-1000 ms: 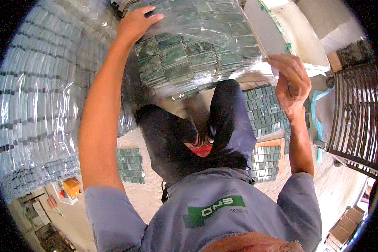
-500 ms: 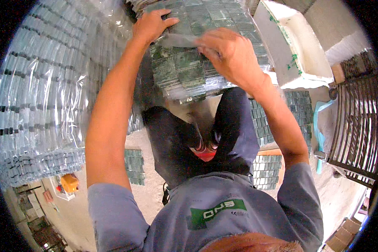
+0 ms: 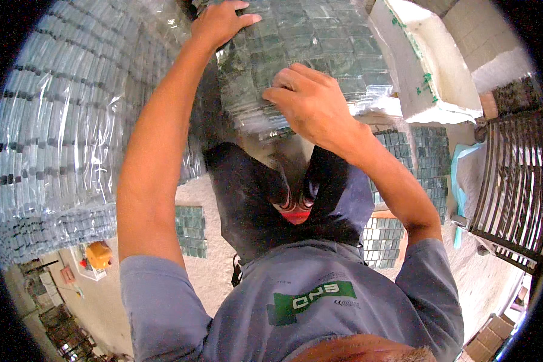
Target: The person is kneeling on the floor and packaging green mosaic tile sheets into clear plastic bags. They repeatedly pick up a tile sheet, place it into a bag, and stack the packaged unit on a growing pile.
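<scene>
A stack of green-grey mosaic tile sheets stands in front of my knees, with shiny clear plastic film on its surface and near side. My left hand rests open on the stack's far left part, thumb and fingers apart. Over the near middle of the stack is my right hand, its fingers curled and pinched together. Whatever those fingers hold is hidden and blurred; film lies close around them.
Tall stacks of film-wrapped tile sheets fill the left side. At the right stand a white foam box and a dark slatted rack. Loose tile sheets lie on the floor, and a yellow object is at the lower left.
My right hand has moved toward me and slightly left, to the near part of the stack. The translucent strip at its fingers no longer shows distinctly. My left hand has shifted slightly farther away.
</scene>
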Motion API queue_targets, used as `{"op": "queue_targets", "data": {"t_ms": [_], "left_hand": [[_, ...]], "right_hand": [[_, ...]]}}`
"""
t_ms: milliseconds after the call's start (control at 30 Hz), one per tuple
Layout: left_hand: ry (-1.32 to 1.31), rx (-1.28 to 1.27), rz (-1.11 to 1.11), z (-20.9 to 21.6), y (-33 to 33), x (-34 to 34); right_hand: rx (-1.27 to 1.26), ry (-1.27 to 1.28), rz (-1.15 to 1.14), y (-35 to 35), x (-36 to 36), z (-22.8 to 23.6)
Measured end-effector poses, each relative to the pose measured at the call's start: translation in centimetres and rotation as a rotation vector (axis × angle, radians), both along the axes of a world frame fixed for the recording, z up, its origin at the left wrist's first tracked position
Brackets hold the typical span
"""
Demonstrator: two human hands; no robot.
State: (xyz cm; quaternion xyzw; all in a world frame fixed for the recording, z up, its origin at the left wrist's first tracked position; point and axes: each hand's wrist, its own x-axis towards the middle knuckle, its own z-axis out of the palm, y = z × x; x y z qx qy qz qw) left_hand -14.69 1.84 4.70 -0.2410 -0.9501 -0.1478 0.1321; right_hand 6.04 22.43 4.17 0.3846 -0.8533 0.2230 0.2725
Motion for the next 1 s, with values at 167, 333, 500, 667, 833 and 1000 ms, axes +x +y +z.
{"op": "queue_targets", "data": {"t_ms": [167, 333, 500, 667, 833, 1000], "left_hand": [[-0.021, -0.048, 0.018, 0.0, 0.3, -0.3], [-0.021, -0.016, 0.038, -1.3, 0.0, -1.2], [0.025, 0.006, 0.021, -1.2, -0.6, -0.5], [-0.028, 0.006, 0.047, -0.1, 0.6, 0.6], [-0.038, -0.025, -0.012, -1.3, -0.2, -1.1], [-0.061, -0.088, 0.027, -0.8, -0.2, -0.6]], "right_hand": [[0.017, -0.01, 0.009, -0.4, 0.1, 0.2], [-0.014, -0.036, 0.022, -0.1, 1.3, 0.5], [-0.221, -0.03, -0.075, 4.4, 2.0, 2.0], [-0.111, 0.139, -0.409, 10.7, 0.4, 2.8], [-0.05, 0.007, -0.517, 13.6, 1.8, -1.2], [-0.12, -0.107, -0.339, 14.1, 3.8, 0.1]]}}
